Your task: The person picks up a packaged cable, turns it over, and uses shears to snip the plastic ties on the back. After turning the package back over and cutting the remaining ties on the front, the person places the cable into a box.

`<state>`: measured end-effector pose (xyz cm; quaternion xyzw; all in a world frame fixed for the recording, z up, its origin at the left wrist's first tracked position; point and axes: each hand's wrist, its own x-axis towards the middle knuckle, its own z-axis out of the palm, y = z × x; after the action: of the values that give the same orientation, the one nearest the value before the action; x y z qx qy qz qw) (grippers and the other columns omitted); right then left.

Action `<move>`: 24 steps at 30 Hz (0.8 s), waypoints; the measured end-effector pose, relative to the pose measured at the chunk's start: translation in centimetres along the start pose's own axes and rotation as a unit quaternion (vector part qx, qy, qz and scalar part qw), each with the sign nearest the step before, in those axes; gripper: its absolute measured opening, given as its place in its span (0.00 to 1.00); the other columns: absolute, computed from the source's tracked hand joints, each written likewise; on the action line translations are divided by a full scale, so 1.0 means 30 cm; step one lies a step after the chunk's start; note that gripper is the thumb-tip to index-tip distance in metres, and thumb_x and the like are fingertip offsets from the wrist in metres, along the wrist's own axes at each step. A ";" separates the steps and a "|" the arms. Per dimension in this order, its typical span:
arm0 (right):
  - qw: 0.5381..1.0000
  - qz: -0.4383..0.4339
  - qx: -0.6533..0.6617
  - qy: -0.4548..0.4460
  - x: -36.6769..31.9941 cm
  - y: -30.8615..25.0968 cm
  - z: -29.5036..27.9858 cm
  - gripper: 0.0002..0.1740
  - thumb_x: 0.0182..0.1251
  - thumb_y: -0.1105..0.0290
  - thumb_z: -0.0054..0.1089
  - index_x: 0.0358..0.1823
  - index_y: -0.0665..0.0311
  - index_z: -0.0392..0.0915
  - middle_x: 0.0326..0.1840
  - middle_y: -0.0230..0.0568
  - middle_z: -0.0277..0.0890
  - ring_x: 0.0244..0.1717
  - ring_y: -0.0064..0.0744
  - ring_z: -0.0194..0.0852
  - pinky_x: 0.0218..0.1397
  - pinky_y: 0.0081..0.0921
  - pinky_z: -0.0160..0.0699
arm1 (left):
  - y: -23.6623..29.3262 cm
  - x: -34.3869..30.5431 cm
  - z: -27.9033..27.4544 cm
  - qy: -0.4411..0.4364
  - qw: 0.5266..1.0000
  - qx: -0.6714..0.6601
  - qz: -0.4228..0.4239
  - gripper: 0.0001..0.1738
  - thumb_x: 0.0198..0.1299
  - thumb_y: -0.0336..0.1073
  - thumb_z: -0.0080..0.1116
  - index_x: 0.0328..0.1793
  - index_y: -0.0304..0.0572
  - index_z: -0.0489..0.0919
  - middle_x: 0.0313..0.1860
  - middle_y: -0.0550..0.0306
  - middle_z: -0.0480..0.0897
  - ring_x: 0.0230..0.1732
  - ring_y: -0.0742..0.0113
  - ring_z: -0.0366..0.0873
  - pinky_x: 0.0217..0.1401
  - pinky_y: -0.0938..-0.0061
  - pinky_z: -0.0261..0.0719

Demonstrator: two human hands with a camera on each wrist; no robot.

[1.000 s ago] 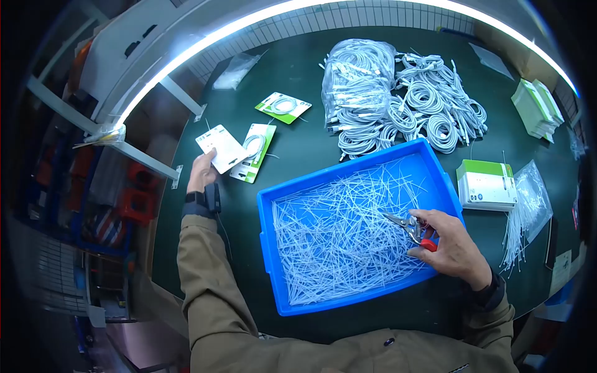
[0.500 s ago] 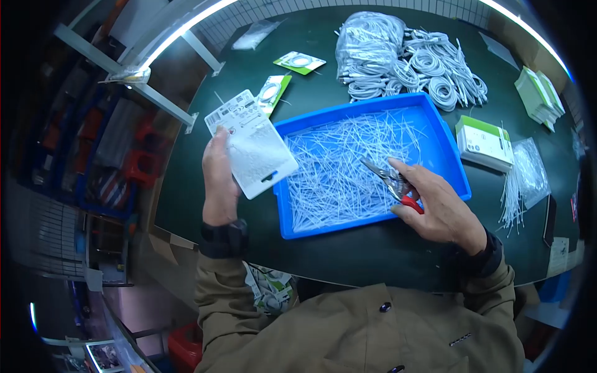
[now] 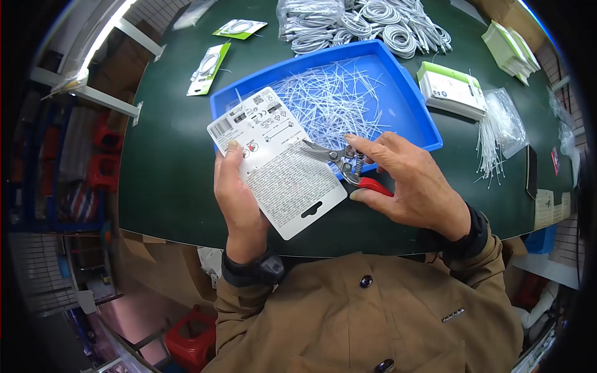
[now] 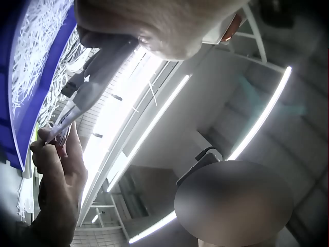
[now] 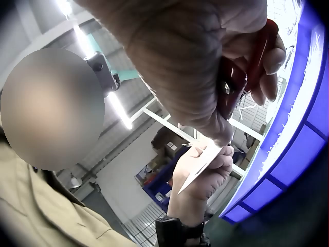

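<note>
My left hand [image 3: 239, 199] holds a white retail card [image 3: 280, 168], thumb on its printed back. Barcode, small text and hanger slot face up. In the left wrist view, a cable plug [image 4: 72, 85] shows on the card's other side. My right hand [image 3: 413, 180] grips spring-loaded snips [image 3: 348, 165] by their red handles [image 5: 262, 54]. The blades overlap the card's right edge in the head view. Behind the card lies a blue tray [image 3: 407, 93] full of thin white cable ties [image 3: 336, 102].
Two packaged cables lie at the back left, the nearer one [image 3: 208, 68] beside the tray. Coiled grey cables [image 3: 373, 25] are heaped behind. To the right stand a stack of cards [image 3: 451, 90], a bag of ties [image 3: 504, 124] and more cards [image 3: 510, 50].
My left hand has drawn the card from the back left toward me, over the tray's near edge. My right hand has brought the snips closer, up to the card. The head view has tilted down.
</note>
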<state>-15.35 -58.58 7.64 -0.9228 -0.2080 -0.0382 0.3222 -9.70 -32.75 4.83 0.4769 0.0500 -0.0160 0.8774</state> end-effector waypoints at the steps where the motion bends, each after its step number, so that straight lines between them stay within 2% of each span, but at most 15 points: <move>1: 1.000 -0.003 -0.002 0.002 -0.002 0.002 0.007 0.40 0.63 0.61 0.79 0.75 0.62 0.74 0.44 0.49 0.75 0.44 0.51 0.78 0.48 0.43 0.79 | -0.013 -0.001 0.006 0.001 1.000 0.003 0.005 0.24 0.82 0.40 0.41 0.74 0.31 0.70 0.64 0.38 0.83 0.60 0.52 0.88 0.60 0.61 0.89; 5: 1.000 -0.009 -0.009 0.017 -0.008 0.014 0.027 0.39 0.63 0.61 0.79 0.74 0.63 0.75 0.44 0.49 0.75 0.44 0.50 0.78 0.47 0.43 0.79 | -0.038 -0.015 0.028 -0.005 0.999 0.045 0.014 0.23 0.82 0.40 0.43 0.72 0.31 0.71 0.62 0.39 0.83 0.58 0.53 0.88 0.59 0.63 0.89; 9: 0.999 -0.011 -0.026 0.037 -0.013 0.023 0.043 0.38 0.64 0.61 0.78 0.74 0.64 0.76 0.43 0.48 0.75 0.43 0.49 0.78 0.45 0.42 0.80 | -0.049 -0.035 0.068 0.005 0.997 0.074 0.021 0.26 0.83 0.39 0.42 0.80 0.31 0.66 0.65 0.41 0.81 0.61 0.59 0.86 0.62 0.68 0.85; 17: 0.997 0.060 -0.043 0.028 -0.029 0.002 0.031 0.39 0.64 0.62 0.78 0.76 0.64 0.74 0.42 0.47 0.75 0.42 0.47 0.77 0.46 0.42 0.79 | -0.133 -0.023 0.127 0.058 0.994 0.067 0.065 0.27 0.82 0.39 0.42 0.80 0.31 0.66 0.65 0.42 0.81 0.59 0.61 0.85 0.62 0.68 0.84; 20: 0.996 0.079 -0.031 0.023 -0.036 0.017 0.039 0.39 0.65 0.63 0.78 0.76 0.65 0.74 0.40 0.47 0.76 0.40 0.47 0.78 0.45 0.41 0.79 | -0.162 -0.003 0.122 0.033 0.997 0.053 0.046 0.26 0.81 0.39 0.43 0.79 0.31 0.67 0.63 0.43 0.81 0.59 0.61 0.85 0.62 0.67 0.84; 24: 0.995 0.099 -0.011 0.018 -0.040 0.049 0.071 0.37 0.65 0.64 0.78 0.75 0.66 0.75 0.38 0.48 0.77 0.39 0.46 0.78 0.44 0.41 0.78 | -0.203 0.025 0.123 0.026 0.999 0.043 0.019 0.25 0.81 0.43 0.41 0.72 0.32 0.72 0.60 0.42 0.84 0.57 0.56 0.88 0.59 0.64 0.88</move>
<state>-15.98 -58.76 4.86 -0.9414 -0.1093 -0.0251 0.3182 -9.15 -39.15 1.66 0.5155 0.0631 0.0113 0.8545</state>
